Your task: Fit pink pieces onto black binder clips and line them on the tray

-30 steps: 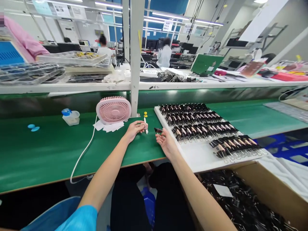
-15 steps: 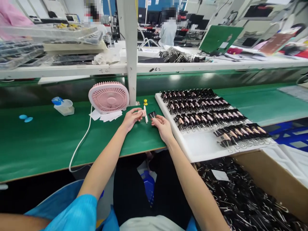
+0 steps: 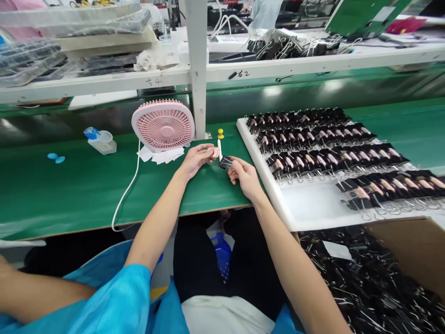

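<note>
My left hand [image 3: 197, 160] pinches a small pink-beige part [image 3: 215, 152] with a round dark-rimmed detail, over the green mat. In my right hand [image 3: 244, 175] is a black binder clip [image 3: 225, 162], gripped by its wire handles, its black body turned toward the pink part. Whether clip and part touch I cannot tell. Just behind them lies a thin white stick-like tool [image 3: 219, 147], and beyond it a small yellow knob-shaped piece [image 3: 220, 133]. To the right, a white foam tray [image 3: 295, 204] bears rows of similar pink parts held in black binder clips [image 3: 361, 197].
A pink fan [image 3: 166, 131] stands at the back, its white cable [image 3: 130, 188] running to the front edge. Left of it are a clear bottle [image 3: 104, 143] and blue caps [image 3: 55, 157]. A cardboard box [image 3: 410, 250] of loose binder clips sits front right, below a shelf post [image 3: 199, 93].
My right hand has shifted its grip back onto the clip's wire handles, and the clip is now closer to the pink part. The view has tilted down and turned slightly left.
</note>
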{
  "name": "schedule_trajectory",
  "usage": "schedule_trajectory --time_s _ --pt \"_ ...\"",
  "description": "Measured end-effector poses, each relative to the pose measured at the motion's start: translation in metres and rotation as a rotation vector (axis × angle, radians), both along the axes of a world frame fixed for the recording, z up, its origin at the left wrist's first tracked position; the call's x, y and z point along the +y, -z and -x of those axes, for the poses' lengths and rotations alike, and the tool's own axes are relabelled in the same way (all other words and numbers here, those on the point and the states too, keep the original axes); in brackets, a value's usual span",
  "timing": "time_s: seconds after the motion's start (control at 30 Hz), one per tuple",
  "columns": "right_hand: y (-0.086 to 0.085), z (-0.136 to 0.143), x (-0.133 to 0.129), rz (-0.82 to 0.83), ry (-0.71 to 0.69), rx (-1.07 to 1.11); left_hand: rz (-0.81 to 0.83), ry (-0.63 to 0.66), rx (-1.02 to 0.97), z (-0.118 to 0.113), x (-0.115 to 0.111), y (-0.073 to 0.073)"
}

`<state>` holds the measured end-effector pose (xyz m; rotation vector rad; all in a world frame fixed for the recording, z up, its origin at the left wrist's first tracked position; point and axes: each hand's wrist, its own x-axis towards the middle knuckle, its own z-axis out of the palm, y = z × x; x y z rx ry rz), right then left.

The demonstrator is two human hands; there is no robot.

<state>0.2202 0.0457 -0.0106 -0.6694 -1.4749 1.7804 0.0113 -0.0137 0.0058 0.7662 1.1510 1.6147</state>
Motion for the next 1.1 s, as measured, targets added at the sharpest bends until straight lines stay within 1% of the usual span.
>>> schedule_trajectory --time_s 0.1,0.2,0.3,0.37,0.57,0.7,0.8,0.87,0.9,0.93,0.97,1.03,1.1 --pt "0.003 0.0 0.001 -0.055 0.009 0.002 0.009 0.025 0.011 0.001 -0.001 -0.001" --pt "0.005 0.001 0.001 -0.102 0.018 -0.019 0.033 0.081 0.047 0.0 -0.002 -0.001" --pt "0.006 0.001 0.001 -0.122 0.032 -0.043 0.058 0.125 0.089 -0.001 -0.003 -0.001" --pt "0.006 0.002 0.0 -0.133 0.034 -0.056 0.064 0.131 0.109 -0.001 -0.004 -0.001" --pt "0.01 0.002 0.002 -0.157 0.036 -0.077 0.075 0.082 0.141 -0.005 -0.004 -0.002" --pt "0.011 0.009 0.005 -0.154 0.048 -0.093 0.082 0.05 0.163 -0.007 -0.003 -0.006" --pt "0.006 0.013 -0.007 -0.105 0.079 -0.158 0.116 0.042 0.182 -0.011 -0.005 -0.013" --pt "0.001 0.005 -0.022 -0.054 0.065 -0.197 0.128 0.025 0.19 -0.011 -0.004 -0.017" --pt "-0.002 -0.003 -0.031 -0.028 0.022 -0.204 0.12 -0.002 0.18 -0.011 -0.003 -0.019" --pt "-0.007 -0.016 -0.04 -0.004 -0.055 -0.207 0.105 -0.037 0.159 -0.009 0.0 -0.019" --pt "-0.013 -0.032 -0.05 0.014 -0.164 -0.213 0.085 -0.077 0.132 -0.007 0.004 -0.02" --pt "-0.031 -0.075 -0.067 0.022 -0.412 -0.256 0.04 -0.12 0.072 -0.004 0.013 -0.019" --pt "-0.054 -0.128 -0.078 0.0 -0.618 -0.345 0.015 -0.111 0.042 -0.002 0.018 -0.018"
